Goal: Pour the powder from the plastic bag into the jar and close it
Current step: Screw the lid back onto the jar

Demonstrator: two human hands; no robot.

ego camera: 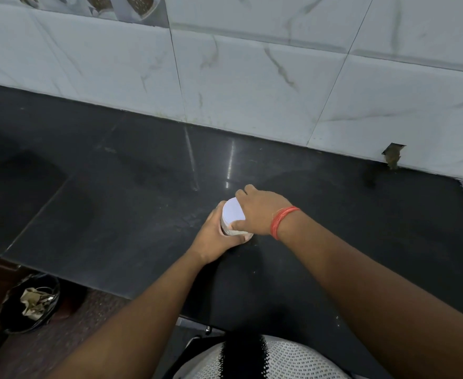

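Observation:
A small clear jar (228, 230) stands on the black counter (131, 192), near its middle. A white lid (233, 212) sits on top of the jar. My left hand (214, 236) wraps around the jar's body from the left. My right hand (260, 212), with a red thread on the wrist, grips the lid from the right, fingers curled over its edge. Pale powder shows through the jar wall below the lid. No plastic bag is in view.
A white marble-tiled wall (252, 77) runs along the back of the counter, with a chipped hole (393, 157) at its base on the right. A black bin (30, 302) with crumpled paper stands on the floor at the lower left.

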